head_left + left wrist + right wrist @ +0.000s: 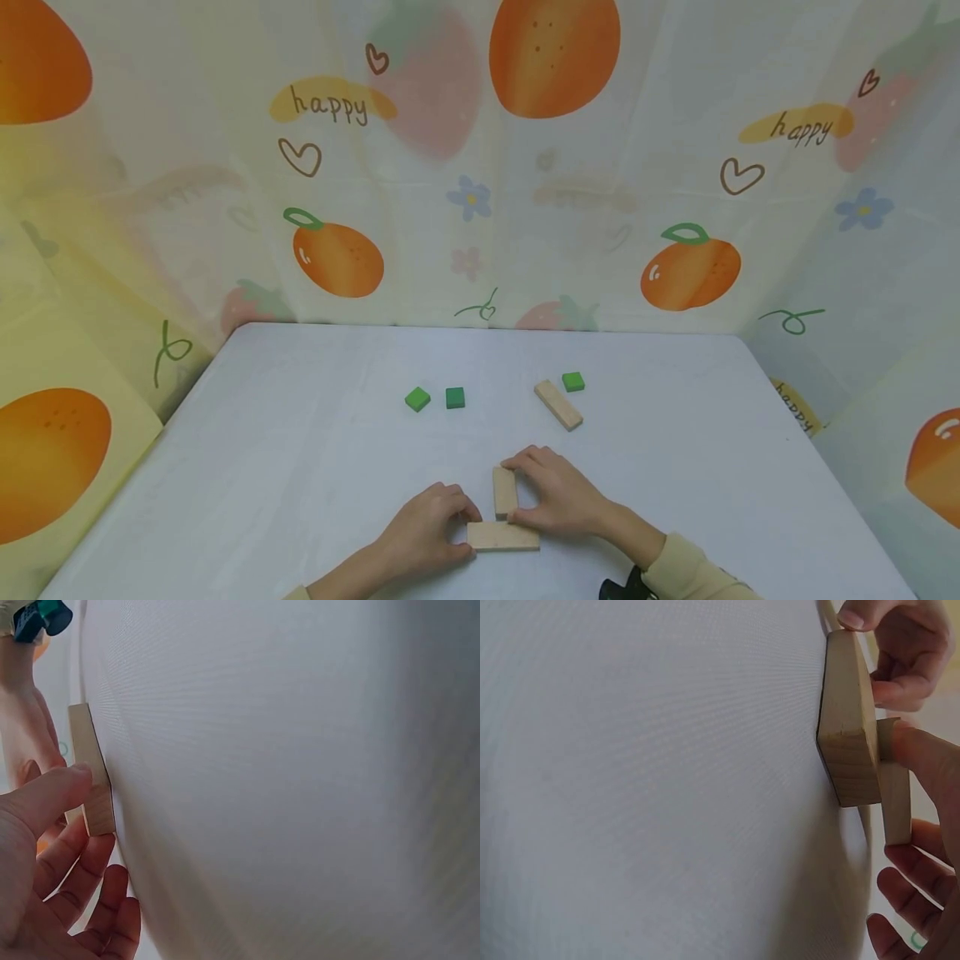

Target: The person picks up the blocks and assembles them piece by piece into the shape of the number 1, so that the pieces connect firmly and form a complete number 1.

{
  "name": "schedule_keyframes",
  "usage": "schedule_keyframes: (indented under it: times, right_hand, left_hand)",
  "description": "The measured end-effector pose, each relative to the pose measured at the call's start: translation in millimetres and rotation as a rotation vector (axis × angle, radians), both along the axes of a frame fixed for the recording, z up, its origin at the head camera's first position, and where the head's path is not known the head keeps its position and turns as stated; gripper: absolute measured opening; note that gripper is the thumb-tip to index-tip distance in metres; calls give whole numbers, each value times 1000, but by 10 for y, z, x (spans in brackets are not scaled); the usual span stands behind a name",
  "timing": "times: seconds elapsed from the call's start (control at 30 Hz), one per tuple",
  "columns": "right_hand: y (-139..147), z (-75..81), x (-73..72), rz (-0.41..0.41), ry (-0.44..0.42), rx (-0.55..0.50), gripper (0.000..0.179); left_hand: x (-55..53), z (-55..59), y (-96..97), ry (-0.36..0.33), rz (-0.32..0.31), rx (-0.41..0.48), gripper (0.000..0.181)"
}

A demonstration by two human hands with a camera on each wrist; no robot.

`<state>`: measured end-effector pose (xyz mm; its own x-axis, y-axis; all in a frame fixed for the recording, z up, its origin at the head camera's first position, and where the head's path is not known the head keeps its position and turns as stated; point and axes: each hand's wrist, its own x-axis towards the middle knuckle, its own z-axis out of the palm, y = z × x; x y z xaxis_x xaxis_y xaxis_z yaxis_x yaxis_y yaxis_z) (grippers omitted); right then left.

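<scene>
Wood block (501,537), grained, oblong: left hand (429,531) grips it. Right hand (558,496) pinches second block (505,492). Far table edge (645,334) well apart

Cream sleeves (693,571) are worn with a dark wrist device (628,587).

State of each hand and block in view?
Left hand: pinches crosswise block at left end
Right hand: grips lengthwise block by both ends
Crosswise block: lying on table, held
Lengthwise block: held; table contact unclear
Far wooden block: lying slantwise, unheld
Left green block: turned cornerwise, unheld
Middle green block: nearly square-on, unheld
Right green block: unheld, beside far wooden block
</scene>
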<state>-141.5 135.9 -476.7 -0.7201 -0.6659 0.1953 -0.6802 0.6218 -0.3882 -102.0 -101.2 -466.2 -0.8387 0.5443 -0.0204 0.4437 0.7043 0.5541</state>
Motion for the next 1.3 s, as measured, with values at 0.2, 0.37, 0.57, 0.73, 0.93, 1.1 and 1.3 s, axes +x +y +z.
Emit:
schedule_keyframes:
  times: [0.2, 0.37, 0.57, 0.73, 0.93, 1.1, 1.3]
  right_hand:
    - [-8, -10, 18, 3, 5, 2, 58]
    - [-15, -22, 32, 9, 2, -4, 57]
    - [-13, -52, 38, 6, 9, 2, 56]
    - [-12, -70, 38, 1, 15, 4, 55]
    - [-12, -68, 44, -4, 17, 0, 55]
    - [-9, -74, 40, -5, 19, 4, 54]
    - [-12, -73, 35, 1, 34, -2, 52]
  left_hand:
    - [6, -6, -14, -8, 1, 26, 28]
    - [5, -14, -26, -13, 0, 49, 27]
    - [-5, -22, -27, -46, 5, 57, 27]
    - [-12, -24, -29, -50, 2, 66, 28]
    - [-19, -27, -29, -53, -3, 66, 28]
    - [-20, -21, -28, -56, -4, 68, 28]
    - [-26, -32, -30, -42, -10, 71, 28]
